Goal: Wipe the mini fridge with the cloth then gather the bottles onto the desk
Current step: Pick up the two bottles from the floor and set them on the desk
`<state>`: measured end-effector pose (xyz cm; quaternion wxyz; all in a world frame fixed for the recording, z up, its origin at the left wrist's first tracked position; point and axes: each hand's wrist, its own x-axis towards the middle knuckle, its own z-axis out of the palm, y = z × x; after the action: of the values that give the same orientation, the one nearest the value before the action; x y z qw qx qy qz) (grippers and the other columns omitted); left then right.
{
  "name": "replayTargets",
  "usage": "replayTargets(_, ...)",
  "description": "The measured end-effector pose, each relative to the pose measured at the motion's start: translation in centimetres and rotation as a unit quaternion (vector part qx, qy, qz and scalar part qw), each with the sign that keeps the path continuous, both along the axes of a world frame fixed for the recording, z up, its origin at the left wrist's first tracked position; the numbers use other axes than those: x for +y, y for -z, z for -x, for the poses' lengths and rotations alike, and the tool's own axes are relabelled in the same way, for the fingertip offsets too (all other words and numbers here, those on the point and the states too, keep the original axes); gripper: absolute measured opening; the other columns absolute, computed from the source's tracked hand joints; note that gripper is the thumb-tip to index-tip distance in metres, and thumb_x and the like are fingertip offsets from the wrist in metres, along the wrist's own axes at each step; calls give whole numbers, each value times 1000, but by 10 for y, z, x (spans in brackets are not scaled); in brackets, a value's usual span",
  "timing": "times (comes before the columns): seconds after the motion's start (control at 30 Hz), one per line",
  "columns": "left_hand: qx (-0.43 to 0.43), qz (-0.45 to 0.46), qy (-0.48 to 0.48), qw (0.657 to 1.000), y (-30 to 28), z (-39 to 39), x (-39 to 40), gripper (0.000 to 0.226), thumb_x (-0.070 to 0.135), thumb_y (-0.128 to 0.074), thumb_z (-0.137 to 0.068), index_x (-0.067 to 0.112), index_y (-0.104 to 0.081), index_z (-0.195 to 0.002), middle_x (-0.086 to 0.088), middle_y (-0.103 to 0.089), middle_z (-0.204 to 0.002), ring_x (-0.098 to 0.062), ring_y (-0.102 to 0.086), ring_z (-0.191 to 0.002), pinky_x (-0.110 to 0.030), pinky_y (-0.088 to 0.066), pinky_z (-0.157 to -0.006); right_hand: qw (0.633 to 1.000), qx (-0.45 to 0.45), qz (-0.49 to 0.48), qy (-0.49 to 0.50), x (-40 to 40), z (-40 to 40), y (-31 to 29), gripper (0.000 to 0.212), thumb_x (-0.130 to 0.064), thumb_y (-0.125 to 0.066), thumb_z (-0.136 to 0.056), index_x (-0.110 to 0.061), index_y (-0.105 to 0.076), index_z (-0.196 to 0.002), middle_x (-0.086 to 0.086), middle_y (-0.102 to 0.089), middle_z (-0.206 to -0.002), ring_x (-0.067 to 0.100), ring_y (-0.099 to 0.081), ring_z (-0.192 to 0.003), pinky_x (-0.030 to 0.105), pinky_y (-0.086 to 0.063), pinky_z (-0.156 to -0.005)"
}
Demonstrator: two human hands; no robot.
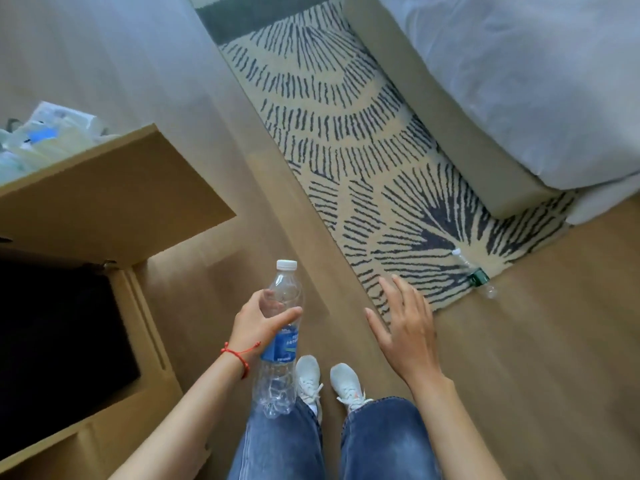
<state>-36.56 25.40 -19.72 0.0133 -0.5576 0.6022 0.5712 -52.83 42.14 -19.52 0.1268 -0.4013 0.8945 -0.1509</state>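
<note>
My left hand (pixel 256 320) grips a clear plastic bottle with a blue label (pixel 278 344) and a white cap, held upright above the wooden floor. My right hand (pixel 407 327) is open, fingers spread, hovering over the floor near the rug's edge and holding nothing. A second clear bottle with a green label (pixel 476 275) lies on its side at the corner of the rug, to the right of my right hand. The dark open front of the mini fridge (pixel 59 344) sits in a wooden cabinet at the lower left. No cloth is visible.
An open wooden cabinet door (pixel 121 199) juts out at the left. Plastic bags (pixel 45 136) lie behind it. A patterned beige and dark rug (pixel 363 150) runs up the middle. A bed with white bedding (pixel 519 81) fills the upper right. My feet in white shoes (pixel 329 382) stand below.
</note>
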Motion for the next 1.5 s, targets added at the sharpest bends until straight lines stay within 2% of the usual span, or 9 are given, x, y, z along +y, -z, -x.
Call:
replayTargets(0.2, 19, -4, 71, 997, 5, 50, 11, 41, 33, -79, -65, 27, -54, -97, 4, -66, -98, -10, -62, -93, -33, -49, -89, 999, 3, -18, 51, 31, 18, 2, 49, -43, -41, -86, -14, -47, -125, 15, -56, -125, 29, -52, -114, 42, -42, -96)
replayTargets(0.33, 18, -12, 75, 997, 7, 75, 23, 58, 45, -76, -57, 20, -56, -105, 4, -67, -98, -10, -63, -93, -32, -49, -89, 997, -2, -29, 75, 54, 40, 4, 51, -44, -41, -85, -13, -46, -126, 15, -55, -127, 30, -51, -117, 43, -41, -97)
replayTargets(0.47, 7, 6, 51, 999, 11, 97, 29, 51, 34, -78, -68, 16, -54, -109, 3, -65, -98, -12, -62, -94, -31, -48, -88, 996, -9, -19, 87, 69, 72, 12, 52, -45, -41, -85, -13, -46, -126, 16, -56, -125, 30, -52, -116, 42, -41, -96)
replayTargets(0.73, -38, 29, -33, 998, 20, 173, 69, 62, 33, -76, -69, 8, -51, -120, -3, -62, -105, -18, -59, -101, -33, -46, -90, 995, -71, -16, 73, 105, 183, 37, 55, -45, -40, -82, -10, -50, -124, 17, -56, -125, 32, -54, -114, 44, -43, -93)
replayTargets(0.9, -27, 13, -88, 996, 21, 264, 116, 42, 26, -73, -74, 12, -53, -108, 3, -60, -94, -17, -59, -97, -21, -43, -75, 994, -94, -26, 48, 140, 282, 49, 57, -46, -39, -83, -10, -48, -128, 16, -54, -128, 31, -50, -119, 43, -40, -97)
replayTargets(1.0, -10, -2, -96, 995, 31, 316, 143, 42, 22, -72, -75, 13, -52, -110, 9, -59, -89, -4, -57, -84, -11, -44, -67, 994, -97, -30, 45, 154, 330, 59, 58, -46, -39, -84, -9, -47, -128, 17, -52, -130, 31, -48, -121, 44, -38, -98)
replayTargets(1.1, 9, -33, -95, 995, 53, 358, 157, 44, 22, -73, -74, 15, -51, -111, 13, -59, -89, 4, -55, -82, -7, -43, -63, 994, -95, -28, 43, 158, 366, 76, 56, -44, -40, -84, -9, -47, -128, 16, -52, -129, 30, -48, -120, 43, -39, -98)
replayTargets(1.37, 0, -77, -92, 993, 146, 426, 159, 44, 24, -72, -74, 13, -55, -113, 6, -64, -93, -4, -61, -85, -9, -46, -60, 992, -102, -37, 69, 166, 407, 172, 58, -47, -38, -84, -11, -47, -129, 13, -51, -132, 21, -40, -122, 37, -32, -101)
replayTargets(1.5, -1, -96, -84, 992, 212, 448, 160, 25, 22, -71, -75, 22, -56, -96, 1, -65, -94, -9, -61, -84, -13, -47, -61, 987, -108, -49, 105, 165, 425, 238, 61, -49, -36, -82, -14, -45, -131, 11, -48, -134, 23, -41, -122, 37, -34, -98)
